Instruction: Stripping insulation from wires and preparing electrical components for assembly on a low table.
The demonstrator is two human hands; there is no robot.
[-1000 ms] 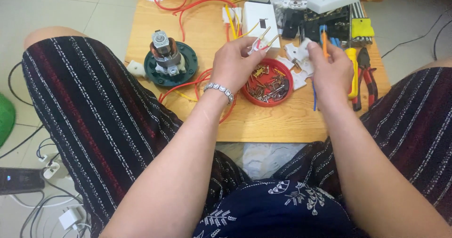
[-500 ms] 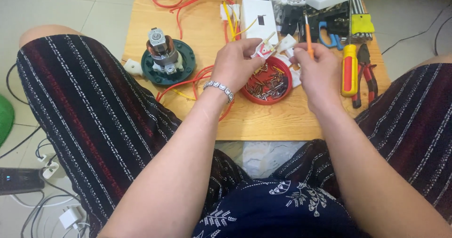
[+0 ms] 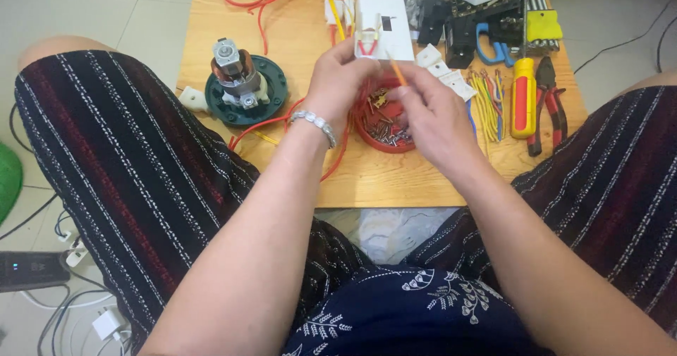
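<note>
- Right hand pinches a thin orange tool, probably a small screwdriver; its long axis slants up and away toward the table's far edge.
- Left hand is clenched on a small part that its fingers hide; the part can't be identified.
- Both hands meet over the red dish of brass bits, mid-table.
- White plate lies just beyond the fingertips, pliers near the right edge.
</note>
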